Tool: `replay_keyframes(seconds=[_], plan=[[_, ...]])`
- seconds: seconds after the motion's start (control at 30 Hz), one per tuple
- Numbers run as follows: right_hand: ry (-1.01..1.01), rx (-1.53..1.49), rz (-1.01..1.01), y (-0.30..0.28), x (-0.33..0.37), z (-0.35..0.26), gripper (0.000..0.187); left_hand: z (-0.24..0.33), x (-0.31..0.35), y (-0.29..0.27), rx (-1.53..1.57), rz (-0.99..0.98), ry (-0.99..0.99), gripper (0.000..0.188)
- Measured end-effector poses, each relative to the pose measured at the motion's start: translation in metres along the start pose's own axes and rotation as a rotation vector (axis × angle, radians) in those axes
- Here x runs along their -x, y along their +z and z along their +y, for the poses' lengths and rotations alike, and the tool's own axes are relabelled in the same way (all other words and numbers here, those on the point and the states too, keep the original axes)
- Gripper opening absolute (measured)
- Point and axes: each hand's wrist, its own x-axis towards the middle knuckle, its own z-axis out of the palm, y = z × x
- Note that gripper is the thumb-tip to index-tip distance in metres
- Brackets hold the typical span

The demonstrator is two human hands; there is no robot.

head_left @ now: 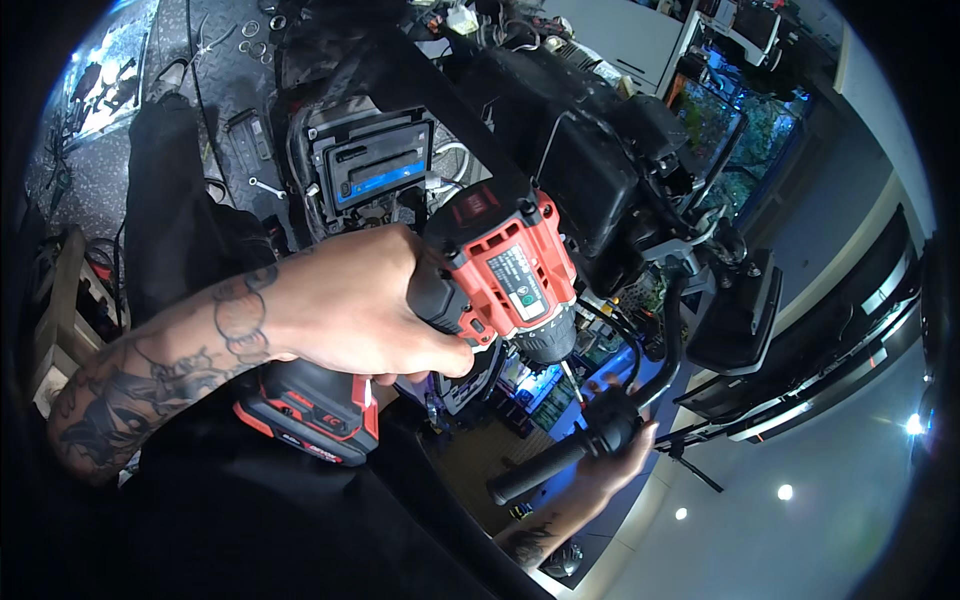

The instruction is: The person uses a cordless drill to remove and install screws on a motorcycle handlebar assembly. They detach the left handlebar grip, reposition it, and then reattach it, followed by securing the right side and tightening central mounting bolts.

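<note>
Power drill, location: red and black power drill [515, 275] held in the air, above and slightly left of the black handlebar grip [540, 467] in view.
Power drill, axis: long axis slants steeply from the rear of the motor housing, at upper left, to the chuck [543, 338]; nose points down and right, toward the inner end of the grip.
Bit: slim bit [572, 380] extends from the chuck to the control housing [612, 420] beside the grip; contact at the tip cannot be told.
Battery pack: red and black pack [310, 425] at the handle's foot, left of the grip.
Left hand: left hand [345, 300] clamped round the drill handle; tattooed forearm runs in from the left, rising gently to the wrist.
Right hand: right hand [617, 465] just right of the grip, behind the control housing, forearm rising from the lower edge; fingers partly hidden, so closure cannot be told.
Hands: apart from each other.
Battery compartment: open compartment [308, 150], well above and left of the grip; holds a black battery [380, 165] with a blue band.
Floor: open-ended wrench [266, 187] lies beyond that compartment, farther left of the grip.
</note>
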Motion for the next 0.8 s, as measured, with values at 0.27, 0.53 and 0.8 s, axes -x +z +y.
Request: replay_keyframes(seconds=[0.27, 0.53, 0.8], plan=[[0.104, -0.036, 0.397, 0.044, 0.031, -0.034, 0.078, 0.031, 0.003, -0.013, 0.061, -0.199, -0.077, 0.015], [0.096, -0.005, 0.317, 0.052, 0.014, -0.026, 0.075, 0.040, 0.011, -0.015, 0.090, -0.175, 0.076, 0.015], [0.136, 0.011, 0.317, 0.058, 0.019, -0.038, 0.075, 0.050, 0.008, -0.019, 0.123, -0.208, 0.133, 0.015]])
